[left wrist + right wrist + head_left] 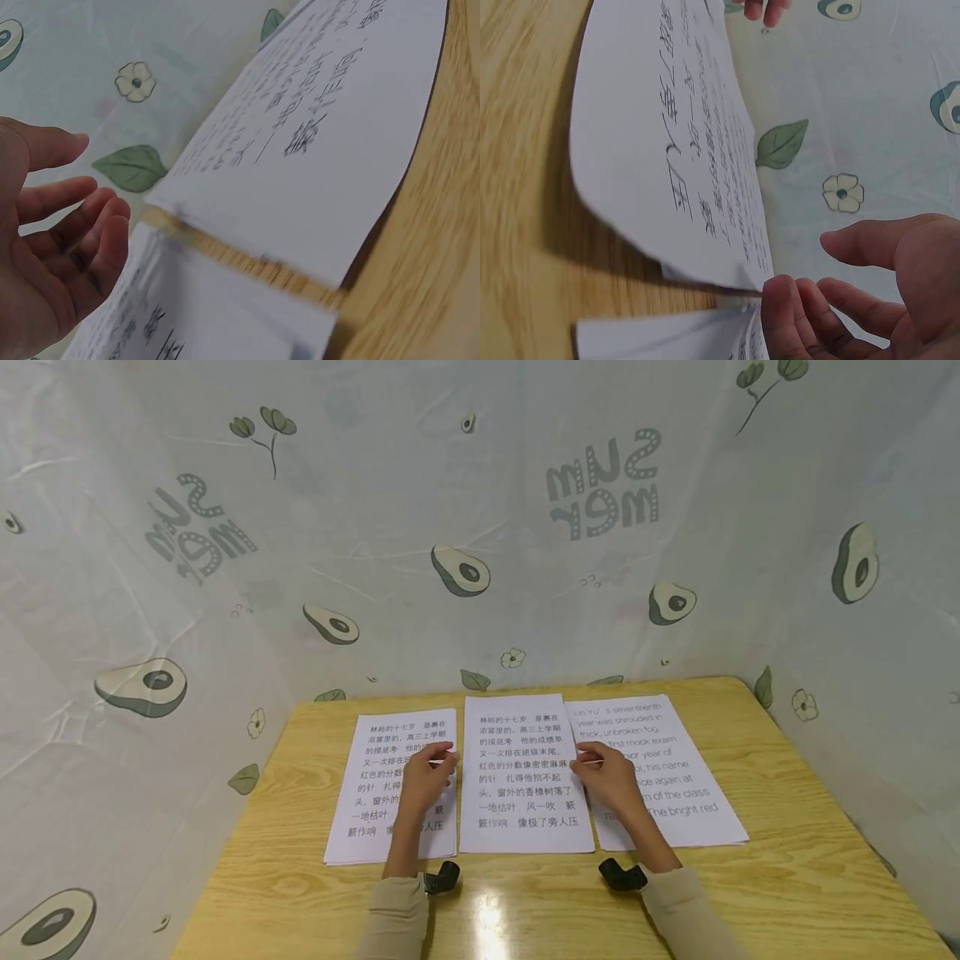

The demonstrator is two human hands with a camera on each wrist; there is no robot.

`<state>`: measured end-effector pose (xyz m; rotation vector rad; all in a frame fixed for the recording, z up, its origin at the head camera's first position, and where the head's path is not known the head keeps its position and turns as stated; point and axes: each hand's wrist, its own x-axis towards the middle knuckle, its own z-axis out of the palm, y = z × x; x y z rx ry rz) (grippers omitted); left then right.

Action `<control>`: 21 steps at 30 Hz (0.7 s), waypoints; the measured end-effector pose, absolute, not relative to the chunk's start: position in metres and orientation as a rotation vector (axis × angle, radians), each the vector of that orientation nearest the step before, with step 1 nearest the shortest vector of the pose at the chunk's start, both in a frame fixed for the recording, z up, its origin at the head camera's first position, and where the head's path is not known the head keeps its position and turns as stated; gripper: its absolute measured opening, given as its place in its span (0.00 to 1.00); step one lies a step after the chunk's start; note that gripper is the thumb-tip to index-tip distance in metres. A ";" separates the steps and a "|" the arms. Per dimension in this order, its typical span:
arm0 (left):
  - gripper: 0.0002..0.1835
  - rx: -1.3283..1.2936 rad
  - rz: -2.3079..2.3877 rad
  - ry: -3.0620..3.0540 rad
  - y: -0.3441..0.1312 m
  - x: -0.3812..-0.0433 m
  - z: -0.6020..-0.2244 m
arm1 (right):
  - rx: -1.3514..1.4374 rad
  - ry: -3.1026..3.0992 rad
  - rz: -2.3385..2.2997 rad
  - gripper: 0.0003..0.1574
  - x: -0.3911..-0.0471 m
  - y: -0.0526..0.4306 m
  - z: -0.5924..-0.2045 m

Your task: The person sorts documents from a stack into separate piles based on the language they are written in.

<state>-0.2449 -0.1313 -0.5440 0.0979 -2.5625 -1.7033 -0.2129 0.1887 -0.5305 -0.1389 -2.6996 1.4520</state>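
Three stacks of printed paper lie side by side: a left stack and a middle stack with Chinese text, and a right stack with English text. My left hand hovers over the right part of the left stack, fingers loosely bent. Thumb and fingers stand apart in the left wrist view, with nothing between them. Near the middle stack's right edge is my right hand, covering some of the English print. Its thumb and fingers are also apart; whether a fingertip touches the paper edge, I cannot tell.
The stacks lie on a wood-grain table. Behind and beside it hangs a pale curtain printed with avocados, leaves and flowers. Black straps or mounts sit at both wrists.
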 end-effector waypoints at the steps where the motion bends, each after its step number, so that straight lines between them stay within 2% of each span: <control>1: 0.20 0.100 -1.709 -2.565 -0.128 -0.245 -0.545 | -0.148 -2.702 1.438 0.28 -0.212 0.191 -0.531; 21: 0.22 0.029 -1.621 -2.624 -0.118 -0.243 -0.551 | -0.165 -2.745 1.423 0.28 -0.211 0.200 -0.533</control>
